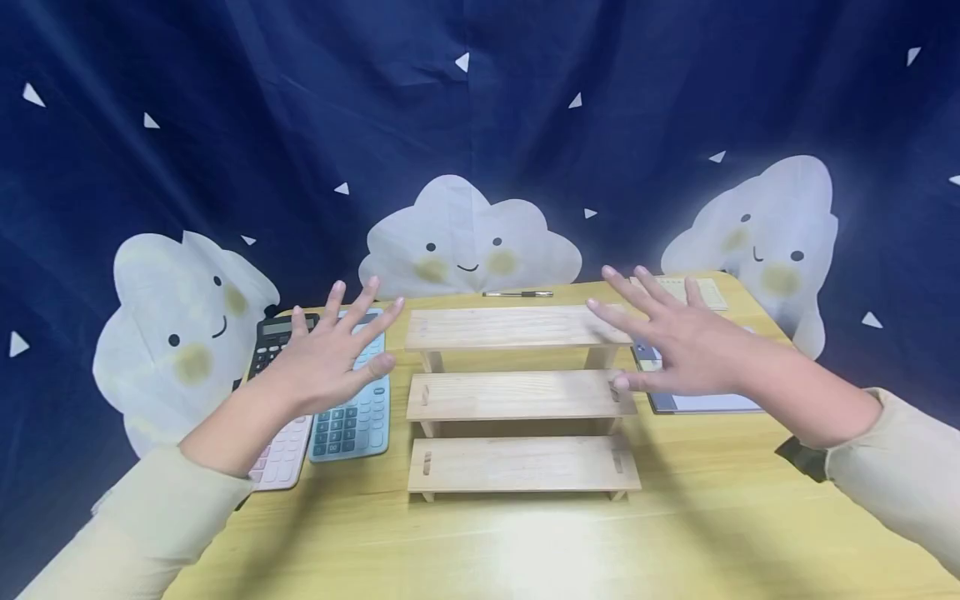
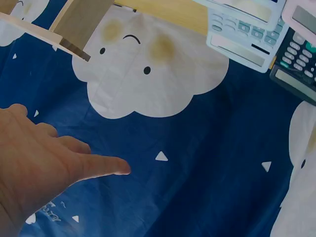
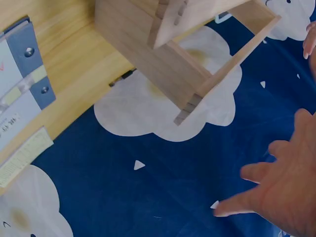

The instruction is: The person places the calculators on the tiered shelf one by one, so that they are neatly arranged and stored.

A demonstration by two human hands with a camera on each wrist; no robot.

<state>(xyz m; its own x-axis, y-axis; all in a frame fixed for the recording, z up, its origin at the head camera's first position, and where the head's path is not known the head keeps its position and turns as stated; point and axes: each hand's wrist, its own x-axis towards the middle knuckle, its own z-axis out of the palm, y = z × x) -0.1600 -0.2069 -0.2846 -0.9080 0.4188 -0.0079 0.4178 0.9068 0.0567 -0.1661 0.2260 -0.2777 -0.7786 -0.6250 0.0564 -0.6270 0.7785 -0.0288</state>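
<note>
Both of my hands are raised over the table, fingers spread and holding nothing. My left hand point(image 1: 326, 358) is above the calculators, overlapping the light blue calculator point(image 1: 348, 432) and the black calculator point(image 1: 272, 333) in the head view. Toward the right, my right hand point(image 1: 678, 343) has its thumb and index finger overlapping the right end of a three-step wooden display rack point(image 1: 517, 395). The left wrist view shows my left hand point(image 2: 44, 168) with its thumb stretched out, apart from the rack's wooden end point(image 2: 81, 22). In the right wrist view, my right hand point(image 3: 281, 180) likewise touches nothing.
A pink calculator point(image 1: 281, 458) lies at the table's left edge. Behind the rack is a pen point(image 1: 517, 293). A blue and white binder point(image 3: 29, 64) lies to the right, with a pale printed sheet point(image 1: 711, 293) beyond it. A dark blue cloud-print curtain point(image 1: 465, 125) hangs behind the table.
</note>
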